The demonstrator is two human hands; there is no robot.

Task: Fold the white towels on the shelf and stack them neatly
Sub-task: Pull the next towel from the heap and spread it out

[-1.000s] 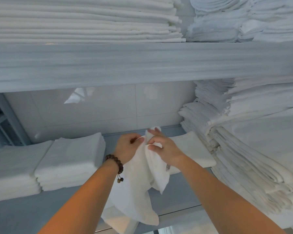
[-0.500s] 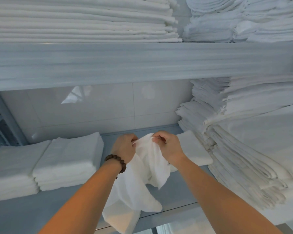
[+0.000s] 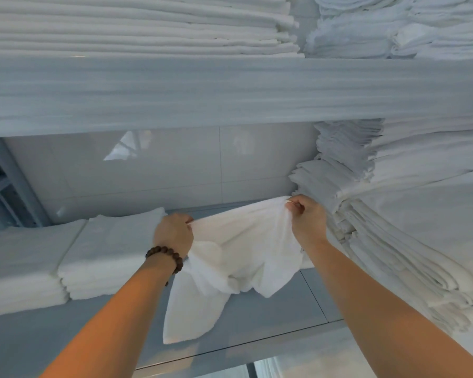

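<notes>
A loose white towel (image 3: 241,252) hangs stretched between my two hands above the grey shelf (image 3: 271,317). My left hand (image 3: 174,233), with a bead bracelet on its wrist, pinches the towel's top edge on the left. My right hand (image 3: 307,216) grips the same edge at its right corner. The rest of the towel sags in crumpled folds and a tail droops down onto the shelf. Two stacks of folded towels (image 3: 109,252) stand on the shelf to the left of my hands.
A tall, uneven pile of white linen (image 3: 399,214) fills the shelf's right side, close beside my right hand. The upper shelf board (image 3: 230,91) carries more folded stacks (image 3: 137,25). A glossy tiled wall (image 3: 161,170) closes the back. A metal frame (image 3: 8,184) stands at far left.
My hands have moved apart along the towel's top edge, the right one going right and back toward the linen pile. The bunched towel is now spread wide between them.
</notes>
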